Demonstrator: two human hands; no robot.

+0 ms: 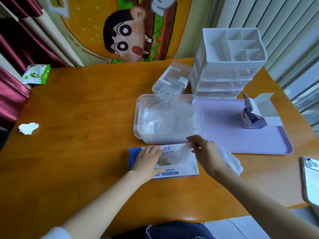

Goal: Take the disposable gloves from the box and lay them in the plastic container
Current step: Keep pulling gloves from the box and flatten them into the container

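Two hands over one job: pressed the left hand (pixel 146 159) flat, fingers straight, on top of the blue and white cardboard glove box (pixel 179 172), just beside its torn oval opening. Pinched with the right hand (pixel 205 152) a thin, translucent, crinkled plastic glove (pixel 180 152), half drawn up out of that opening.

Sat the box at six o'clock of the clear rectangular plastic container (pixel 137 118), just beside its near wall. Held inside the container a loose, milky heap of filmy gloves (pixel 169 118), mounded toward the rim.

Met at three o'clock the edge of a flat lilac plastic tray (pixel 241 140), touching or overlapping, could not tell which. Carried on the tray a small open blue and white carton (pixel 253 118). Crowded at twelve o'clock by a small clear lidded box (pixel 170 81) and a white tiered drawer organiser (pixel 231 66).

Left smooth orange-brown wooden table (pixel 86 109) open at nine o'clock, as far as a crumpled white tissue (pixel 28 128) near that edge. Kept a glossy white phone (pixel 310 178) at four o'clock, close to the table's edge.
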